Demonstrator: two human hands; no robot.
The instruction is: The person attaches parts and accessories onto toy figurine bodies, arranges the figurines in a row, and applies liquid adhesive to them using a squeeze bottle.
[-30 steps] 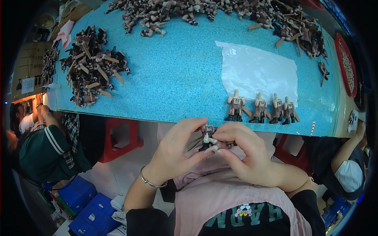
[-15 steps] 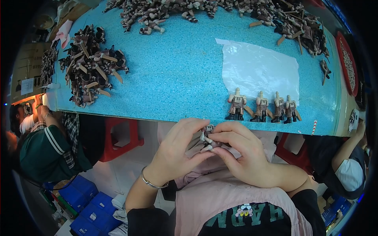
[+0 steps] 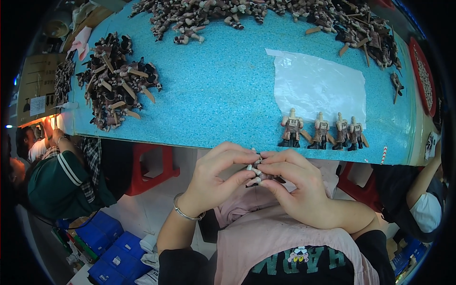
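Note:
Between my fingertips, just off the table's near edge, is a small toy figure with pale limbs and a brownish body. My left hand pinches it from one side, thumb and fingers bent. From the other side my right hand grips it, thumb below and fingers above; parts of the figure are hidden by both hands. Beyond my right hand, several similar figures stand in a row along the table edge, pale on top with brown aprons and black boots. A clear plastic sheet lies flat behind them.
Piles of figures lie on the blue table: a left pile, a far pile and a right pile. A red tray of small pale pieces is at right. Co-workers sit at both sides, near red stools. Blue boxes stand lower left.
The whole view has shifted slightly, so the table appears a little right and lower. The figure has turned a little between my fingers; both hands still hold it.

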